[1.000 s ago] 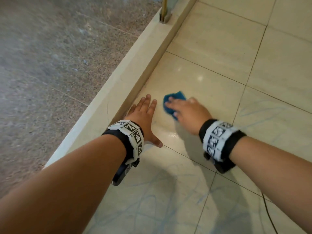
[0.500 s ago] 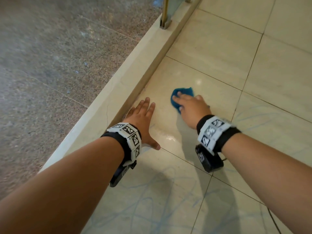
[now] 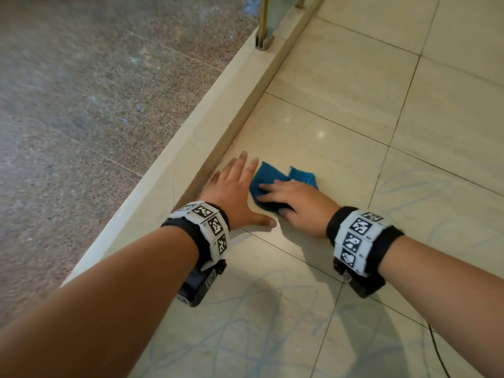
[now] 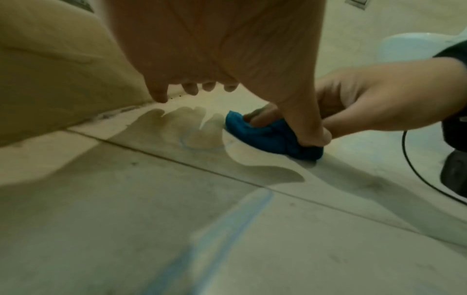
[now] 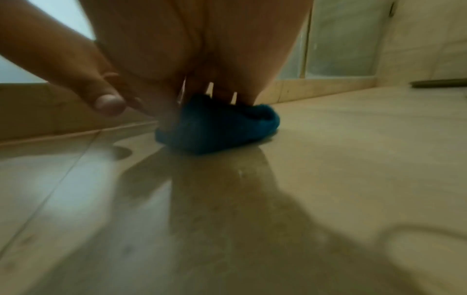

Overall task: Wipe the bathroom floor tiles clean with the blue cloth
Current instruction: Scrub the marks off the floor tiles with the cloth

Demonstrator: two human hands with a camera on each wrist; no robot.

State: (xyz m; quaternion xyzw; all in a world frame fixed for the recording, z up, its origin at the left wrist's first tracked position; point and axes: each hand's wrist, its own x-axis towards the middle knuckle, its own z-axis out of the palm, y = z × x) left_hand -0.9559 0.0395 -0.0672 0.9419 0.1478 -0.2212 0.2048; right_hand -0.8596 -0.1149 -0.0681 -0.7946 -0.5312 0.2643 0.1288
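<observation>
Beside the curb: cloth under our R hand

We press blue cloth (image 3: 275,181) onto floor tiles (image 3: 341,126) w/ right hand (image 3: 302,205), fingers straight, close to raised curb (image 3: 218,110). Left hand (image 3: 234,192) flat, spread, holding nothing, between curb & cloth.

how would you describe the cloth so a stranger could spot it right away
Follow the raised beige curb along the cream floor tiles to the two hands. The cloth lies crumpled under the right hand, beside the left hand. It is the only deep blue thing there; the scribbles are fainter.
</observation>
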